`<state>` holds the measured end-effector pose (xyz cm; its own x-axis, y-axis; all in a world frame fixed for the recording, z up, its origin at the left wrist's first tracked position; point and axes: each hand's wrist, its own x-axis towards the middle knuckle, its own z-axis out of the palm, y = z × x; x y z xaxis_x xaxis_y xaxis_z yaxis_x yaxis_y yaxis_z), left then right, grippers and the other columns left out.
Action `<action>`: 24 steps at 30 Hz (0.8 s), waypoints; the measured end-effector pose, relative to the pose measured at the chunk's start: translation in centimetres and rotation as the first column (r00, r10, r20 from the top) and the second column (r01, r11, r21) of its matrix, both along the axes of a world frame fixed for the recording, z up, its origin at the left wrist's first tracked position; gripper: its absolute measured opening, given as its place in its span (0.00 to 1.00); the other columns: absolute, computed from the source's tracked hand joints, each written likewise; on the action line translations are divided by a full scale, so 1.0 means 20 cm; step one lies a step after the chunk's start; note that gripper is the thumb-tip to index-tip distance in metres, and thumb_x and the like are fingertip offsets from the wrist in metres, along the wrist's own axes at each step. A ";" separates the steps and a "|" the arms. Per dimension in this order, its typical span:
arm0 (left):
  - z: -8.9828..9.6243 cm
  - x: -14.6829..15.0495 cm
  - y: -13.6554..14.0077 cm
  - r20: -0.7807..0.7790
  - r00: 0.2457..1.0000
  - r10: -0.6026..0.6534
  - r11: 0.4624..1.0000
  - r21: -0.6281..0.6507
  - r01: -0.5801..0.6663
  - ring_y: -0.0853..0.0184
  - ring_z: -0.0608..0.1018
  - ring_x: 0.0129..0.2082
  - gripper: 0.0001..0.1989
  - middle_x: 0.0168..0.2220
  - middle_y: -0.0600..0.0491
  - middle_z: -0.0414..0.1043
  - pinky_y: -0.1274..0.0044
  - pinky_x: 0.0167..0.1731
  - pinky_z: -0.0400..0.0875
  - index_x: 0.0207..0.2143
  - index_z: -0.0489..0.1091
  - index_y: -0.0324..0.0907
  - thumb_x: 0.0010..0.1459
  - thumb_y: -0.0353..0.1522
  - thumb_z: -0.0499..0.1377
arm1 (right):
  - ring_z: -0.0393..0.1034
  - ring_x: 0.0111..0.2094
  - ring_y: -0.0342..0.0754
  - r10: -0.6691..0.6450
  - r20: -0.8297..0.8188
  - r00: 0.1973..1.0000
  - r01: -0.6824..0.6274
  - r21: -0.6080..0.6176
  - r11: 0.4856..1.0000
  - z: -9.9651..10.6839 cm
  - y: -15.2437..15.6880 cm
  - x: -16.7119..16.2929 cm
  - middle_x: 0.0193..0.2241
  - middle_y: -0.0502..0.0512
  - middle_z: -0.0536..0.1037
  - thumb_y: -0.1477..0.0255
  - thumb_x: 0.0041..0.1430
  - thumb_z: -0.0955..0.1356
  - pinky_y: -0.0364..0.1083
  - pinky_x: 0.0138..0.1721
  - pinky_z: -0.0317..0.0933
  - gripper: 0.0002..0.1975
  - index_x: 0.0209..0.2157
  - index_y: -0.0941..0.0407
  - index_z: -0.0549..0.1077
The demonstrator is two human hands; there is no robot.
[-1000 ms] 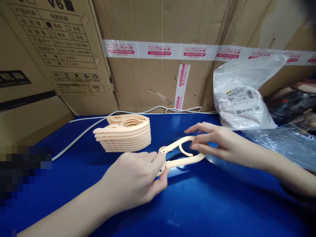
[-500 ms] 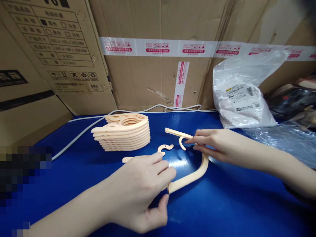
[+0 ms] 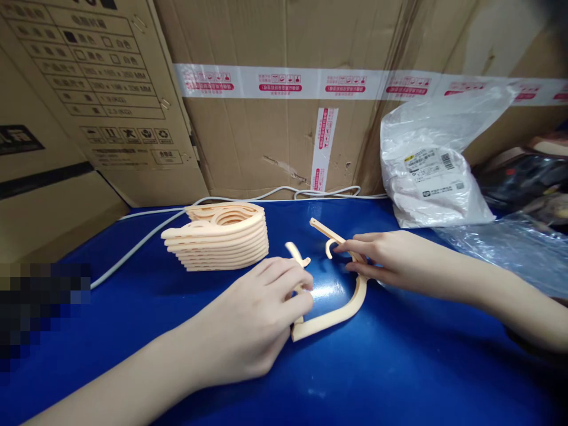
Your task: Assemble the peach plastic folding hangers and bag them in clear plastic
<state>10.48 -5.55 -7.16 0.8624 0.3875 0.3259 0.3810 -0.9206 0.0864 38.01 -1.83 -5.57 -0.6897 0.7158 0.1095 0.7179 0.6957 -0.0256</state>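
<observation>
A cream plastic folding hanger [image 3: 332,319] lies across the blue surface between my two hands, its long curved bar nearest me. My left hand [image 3: 260,313] has its fingers curled around the hanger's left section, and a short tip of that section sticks up beyond the fingers. My right hand [image 3: 386,257] pinches the right section, from which a straight arm slants away to the far left and a small hook curves out by the fingertips. Left of both hands, a neat stack of folded cream hangers [image 3: 224,251] rests on the table. My fingers hide parts of the joints.
Cardboard boxes [image 3: 266,142] wall off the back and left. A white cable [image 3: 133,254] runs along the table's rear edge and down the left. At the right stand a white plastic parcel bag [image 3: 437,192] and clear plastic wrapping [image 3: 515,248] on the blue tabletop [image 3: 377,373].
My left fingers have curled further, and the left section has turned from pointing left to pointing away from me. The right section's straight arm slants more steeply; my right hand has barely moved.
</observation>
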 end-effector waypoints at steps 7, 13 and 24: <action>-0.06 -0.01 0.03 0.034 0.998 0.052 0.997 0.048 -0.054 0.58 0.66 0.57 0.13 0.53 0.46 0.66 0.67 0.52 0.64 0.38 0.67 0.40 0.61 0.18 0.48 | 0.77 0.36 0.50 -0.043 0.049 0.998 0.047 -0.083 0.995 0.01 0.00 -0.01 0.42 0.57 0.80 0.66 0.67 0.61 0.45 0.35 0.67 0.17 0.53 0.54 0.71; -0.04 -0.01 0.03 0.006 0.999 0.038 0.999 0.038 -0.038 0.58 0.67 0.55 0.14 0.49 0.47 0.70 0.68 0.51 0.64 0.38 0.68 0.40 0.62 0.19 0.46 | 0.76 0.37 0.50 -0.065 0.055 0.996 0.072 -0.131 0.989 0.02 0.00 -0.02 0.41 0.57 0.79 0.66 0.67 0.61 0.46 0.35 0.66 0.16 0.51 0.55 0.72; -0.01 0.01 0.01 0.013 0.999 0.051 0.995 -0.081 -0.050 0.61 0.72 0.42 0.06 0.40 0.51 0.72 0.68 0.45 0.64 0.38 0.68 0.40 0.64 0.32 0.53 | 0.75 0.34 0.49 -0.101 0.086 0.991 0.113 -0.156 0.981 0.04 -0.02 -0.04 0.39 0.56 0.80 0.67 0.66 0.62 0.43 0.30 0.62 0.17 0.55 0.54 0.69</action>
<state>10.64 -5.27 -7.41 0.8360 0.4561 0.3049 0.4252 -0.8899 0.1653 37.31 -2.26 -4.74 -0.6101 0.7898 -0.0634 0.7921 0.6061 -0.0725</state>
